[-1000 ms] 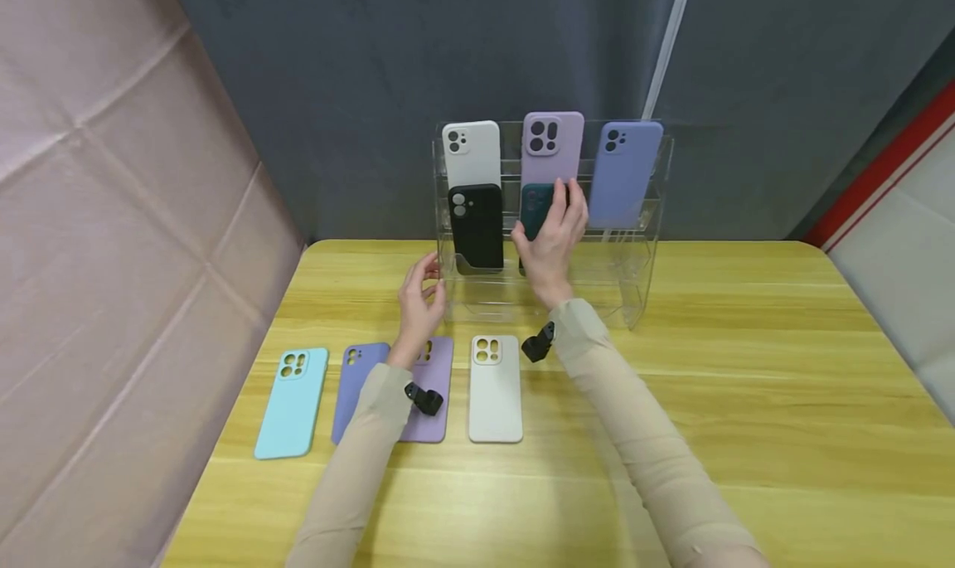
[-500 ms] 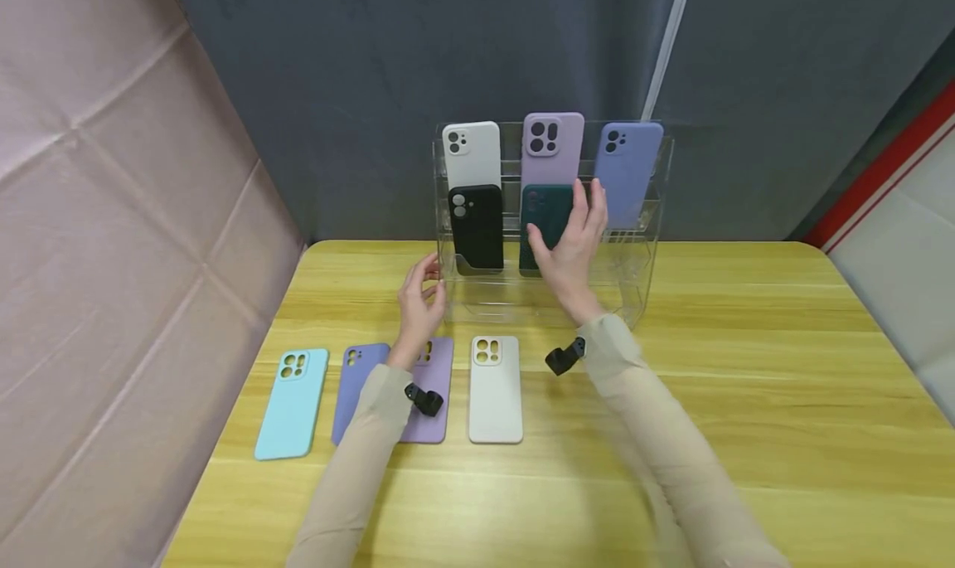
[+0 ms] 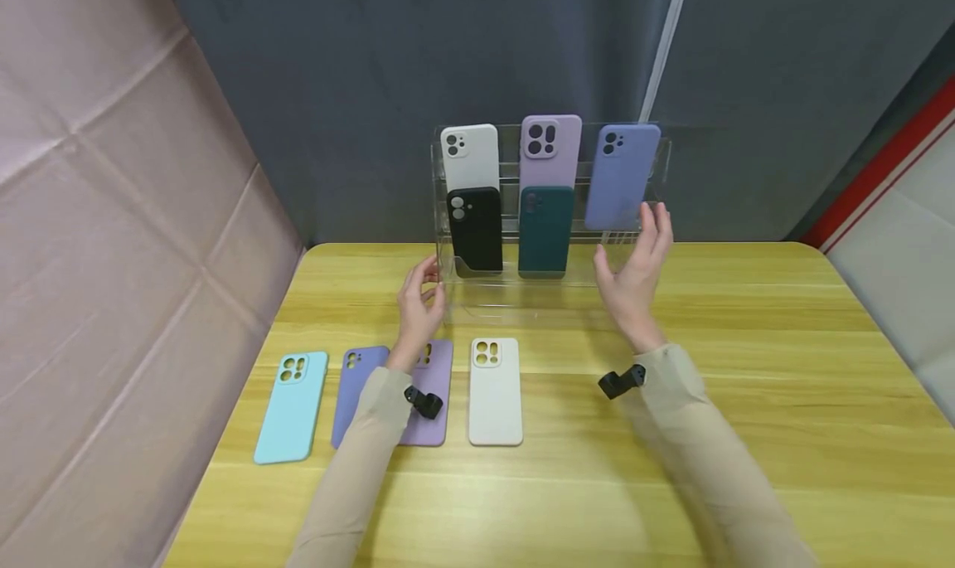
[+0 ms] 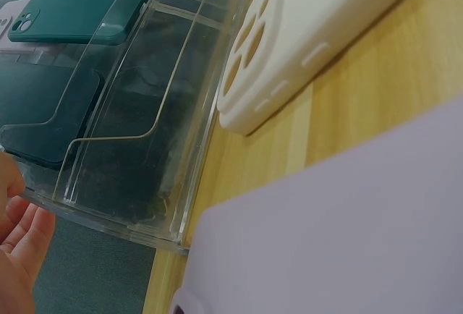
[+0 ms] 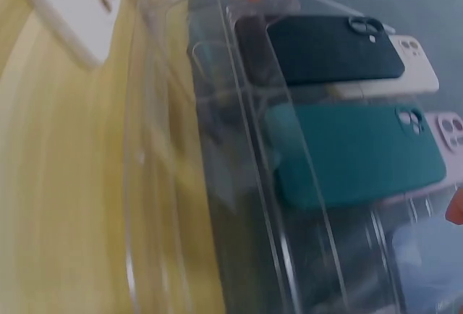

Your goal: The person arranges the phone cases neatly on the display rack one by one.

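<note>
A clear acrylic display stand (image 3: 537, 307) holds phone cases in tiers. My left hand (image 3: 419, 307) grips its left side edge, thumb and fingers on either side of the panel. Near the stand's right side, my right hand (image 3: 637, 278) holds nothing, its fingers spread and fingertips overlapping the lower corner of a periwinkle case (image 3: 622, 174). A teal case (image 3: 546, 232) leans in the lower tier beside a black case (image 3: 475, 232). Behind them stand a white case (image 3: 470, 153) and a lilac case (image 3: 550, 153).
On the wooden table (image 3: 783, 369) lie a turquoise case (image 3: 291, 410), a blue-violet case (image 3: 356, 390), a purple case (image 3: 433, 431) partly under my left wrist, and an off-white case (image 3: 496, 398). A dark curtain (image 3: 336, 79) hangs behind the stand.
My right hand has moved away from the teal case toward the stand's right side, leaving that case fully visible in its tier. The left hand has stayed put.
</note>
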A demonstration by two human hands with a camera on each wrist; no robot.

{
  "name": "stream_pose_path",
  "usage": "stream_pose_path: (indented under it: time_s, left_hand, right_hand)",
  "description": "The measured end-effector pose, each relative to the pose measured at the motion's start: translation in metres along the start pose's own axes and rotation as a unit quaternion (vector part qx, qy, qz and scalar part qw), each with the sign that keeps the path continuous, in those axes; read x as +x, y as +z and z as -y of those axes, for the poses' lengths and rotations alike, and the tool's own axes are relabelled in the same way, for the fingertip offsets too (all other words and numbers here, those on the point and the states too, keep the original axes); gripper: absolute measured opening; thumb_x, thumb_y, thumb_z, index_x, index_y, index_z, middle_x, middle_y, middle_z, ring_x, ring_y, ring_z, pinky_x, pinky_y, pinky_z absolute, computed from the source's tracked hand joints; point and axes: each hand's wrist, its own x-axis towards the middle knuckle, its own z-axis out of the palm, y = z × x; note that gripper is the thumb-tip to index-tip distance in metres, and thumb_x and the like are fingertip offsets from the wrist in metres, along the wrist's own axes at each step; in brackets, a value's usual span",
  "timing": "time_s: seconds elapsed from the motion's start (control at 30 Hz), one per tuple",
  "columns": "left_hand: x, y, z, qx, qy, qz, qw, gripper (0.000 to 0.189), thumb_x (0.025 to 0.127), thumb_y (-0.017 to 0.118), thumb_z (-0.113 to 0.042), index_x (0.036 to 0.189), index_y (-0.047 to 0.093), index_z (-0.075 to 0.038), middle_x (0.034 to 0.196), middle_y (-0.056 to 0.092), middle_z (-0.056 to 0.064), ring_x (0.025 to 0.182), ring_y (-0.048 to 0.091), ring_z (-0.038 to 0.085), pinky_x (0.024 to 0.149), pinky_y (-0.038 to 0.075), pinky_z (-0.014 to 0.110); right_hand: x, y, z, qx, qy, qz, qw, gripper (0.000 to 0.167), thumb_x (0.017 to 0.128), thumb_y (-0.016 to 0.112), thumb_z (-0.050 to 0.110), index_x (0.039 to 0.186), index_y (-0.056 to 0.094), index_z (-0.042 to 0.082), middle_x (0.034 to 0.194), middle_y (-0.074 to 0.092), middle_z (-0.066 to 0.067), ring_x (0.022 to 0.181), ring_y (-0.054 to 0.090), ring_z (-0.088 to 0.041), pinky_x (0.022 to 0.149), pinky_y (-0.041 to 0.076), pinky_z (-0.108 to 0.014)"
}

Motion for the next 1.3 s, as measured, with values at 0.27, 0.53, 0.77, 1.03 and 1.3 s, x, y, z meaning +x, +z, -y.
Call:
stream_pose_path:
  time_s: [0.27,0.53,0.77,1.03,1.3]
  left_hand:
    - [-0.001,0.000,0.000,0.001,-0.001,-0.004,1.0000,0.040,0.082,0.051,0.020,0.122,0.049,0.015,0.105,0.053,0.035,0.095,0.055,0.048,0.077,0.054,0.052]
    - [-0.001,0.001,0.002,0.006,0.006,-0.011,0.9999,0.040,0.080,0.050,0.020,0.120,0.049,0.016,0.104,0.054,0.033,0.093,0.055,0.047,0.075,0.055,0.051]
    - [-0.002,0.000,0.001,0.003,0.013,-0.012,0.9998,0.041,0.080,0.051,0.021,0.121,0.050,0.016,0.104,0.054,0.034,0.092,0.055,0.048,0.075,0.055,0.052]
    - [-0.002,0.000,0.009,0.003,0.009,-0.008,0.9999,0.041,0.081,0.051,0.020,0.122,0.049,0.016,0.105,0.053,0.035,0.094,0.055,0.048,0.076,0.055,0.051]
    - [0.000,-0.002,0.031,0.010,-0.050,0.033,0.9981,0.048,0.085,0.055,0.013,0.131,0.048,0.002,0.109,0.056,0.026,0.098,0.056,0.038,0.081,0.055,0.045]
  right_hand:
    - [-0.012,-0.023,-0.023,0.016,0.045,0.010,0.9988,0.064,0.082,0.062,0.001,0.139,0.032,-0.006,0.144,0.029,-0.020,0.135,0.026,-0.026,0.113,0.024,-0.036]
    - [-0.016,-0.039,-0.020,0.085,0.185,0.046,0.9779,0.056,0.085,0.057,-0.009,0.137,0.036,-0.008,0.131,0.045,-0.025,0.122,0.043,-0.034,0.100,0.041,-0.046]
    - [-0.009,-0.050,0.004,0.086,0.244,0.075,0.9629,0.043,0.085,0.047,-0.011,0.128,0.046,-0.010,0.124,0.050,-0.029,0.113,0.051,-0.033,0.088,0.049,-0.025]
    - [-0.014,-0.042,-0.027,0.065,0.260,0.076,0.9605,0.036,0.085,0.047,-0.011,0.120,0.055,-0.008,0.116,0.059,-0.021,0.105,0.056,-0.025,0.080,0.048,-0.014]
    - [-0.016,-0.042,-0.039,0.069,0.267,0.084,0.9577,0.037,0.085,0.048,-0.010,0.120,0.057,-0.006,0.113,0.061,-0.018,0.101,0.056,-0.018,0.079,0.047,-0.012]
